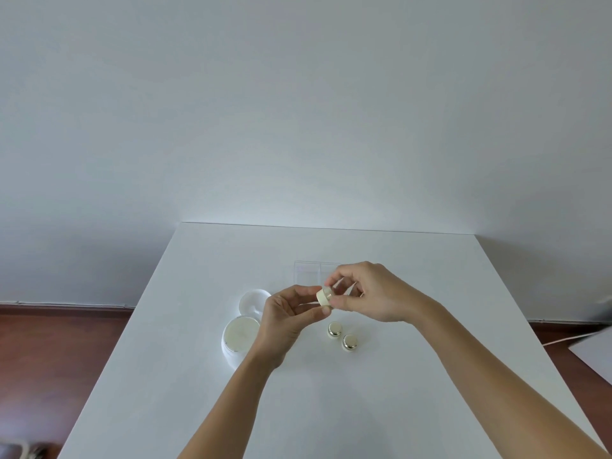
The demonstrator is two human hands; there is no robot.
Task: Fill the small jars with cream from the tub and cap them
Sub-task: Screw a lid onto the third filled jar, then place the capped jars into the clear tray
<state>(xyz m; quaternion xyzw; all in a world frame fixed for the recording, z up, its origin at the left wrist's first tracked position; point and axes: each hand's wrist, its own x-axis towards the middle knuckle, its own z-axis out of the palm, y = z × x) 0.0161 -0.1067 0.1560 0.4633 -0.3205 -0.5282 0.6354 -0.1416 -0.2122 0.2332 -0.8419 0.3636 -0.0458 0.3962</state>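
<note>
White surface (414, 392) bearing the open cream tub (239, 337) and two capped jars (335, 328). Left hand (288, 321) pinches a small jar (324, 297) aloft; right hand (367, 293) grips its cap, which should be turned squarely to avoid cross-threading.

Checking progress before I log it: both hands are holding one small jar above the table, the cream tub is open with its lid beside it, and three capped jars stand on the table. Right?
Not quite. The head view shows two capped jars on the table, not three. The rest holds: left hand and right hand hold one small jar, and the tub is open, lid beside it.
</note>
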